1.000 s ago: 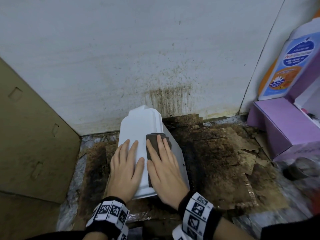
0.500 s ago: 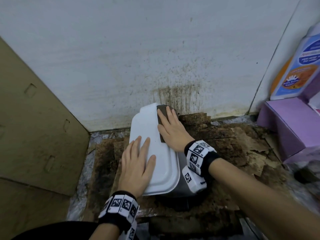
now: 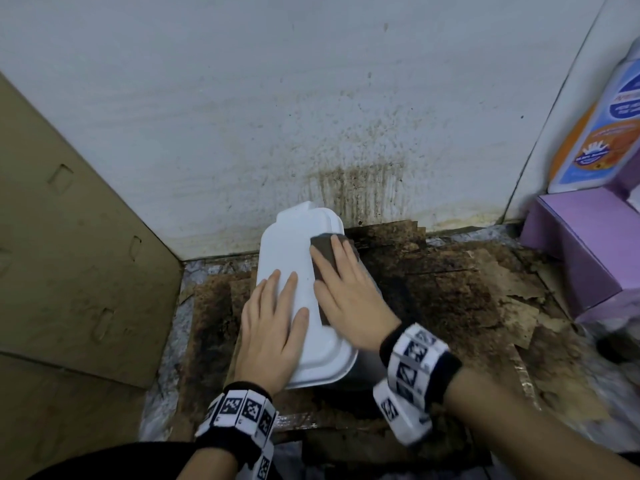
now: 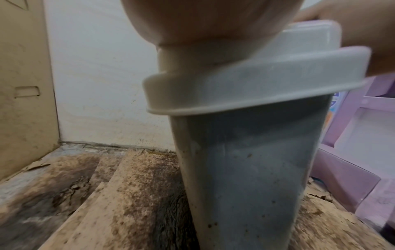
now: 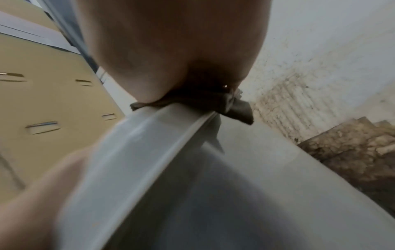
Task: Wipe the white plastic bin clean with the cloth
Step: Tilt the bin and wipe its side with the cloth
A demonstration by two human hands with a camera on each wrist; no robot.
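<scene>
Head view: I look down at a white plastic bin (image 3: pixel 294 271) that stands by the wall.
Bin place: it sits on dirty brown cardboard (image 3: pixel 450 289) on the floor, close to a white wall (image 3: pixel 311 98) with brown spots and drips.
Bin top: a white lid covers it, and its grey side (image 4: pixel 245 169) gets thinner toward the bottom in the left wrist view.
Left hand: my left hand (image 3: pixel 270 327) lies flat on the near part of the lid, fingers straight and a little apart, holding nothing.
Right hand: my right hand (image 3: pixel 349 292) lies flat on a dark cloth (image 3: pixel 325 251), fingers straight, pressing it on the right side of the lid.
Cloth: it is folded and dark brown, and the far end sticks out past my fingertips near the lid's right edge.
Right wrist view: I see the cloth (image 5: pixel 235 108) squashed between my palm and the lid edge, with one corner hanging over the side.
Hands together: they are side by side on the lid, near each other, but I cannot tell if they touch.
Left side: a big tan cardboard sheet (image 3: pixel 69 254) with slot cuts leans there.
Right side: a purple box (image 3: pixel 581 244) sits there, with a white, blue and orange bottle (image 3: pixel 599 133) just behind it.
</scene>
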